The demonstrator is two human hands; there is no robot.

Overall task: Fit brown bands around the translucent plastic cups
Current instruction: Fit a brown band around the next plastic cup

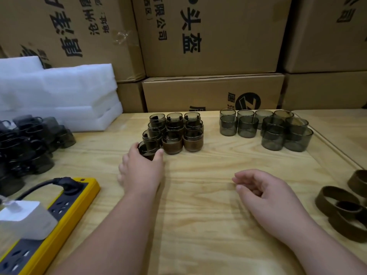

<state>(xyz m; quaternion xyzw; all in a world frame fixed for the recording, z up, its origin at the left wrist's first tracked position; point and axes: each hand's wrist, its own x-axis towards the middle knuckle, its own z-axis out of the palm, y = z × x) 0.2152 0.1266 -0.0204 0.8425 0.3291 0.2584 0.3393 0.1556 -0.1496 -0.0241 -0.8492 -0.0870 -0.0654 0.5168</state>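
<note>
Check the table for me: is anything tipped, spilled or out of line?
Nothing spilled or broken. The banded cups and plain cups stand upright in stacks. The left hand grips one cup at the banded group's near left corner. The right hand holds nothing. Loose bands lie jumbled at the right edge.

On the table (198, 205), the banded cups (174, 133) stand clustered at twelve o'clock, and the left hand (142, 169) grips one cup (147, 150) at that cluster's near-left corner. The bare cups (266, 129) sit at one o'clock, loose bands (343, 207) at three. The right hand (264, 193) rests between them and the centre. A power strip (51, 221) lies at eight o'clock, foam sheets (59, 96) at ten, boxes (212, 46) stacked behind everything.
</note>
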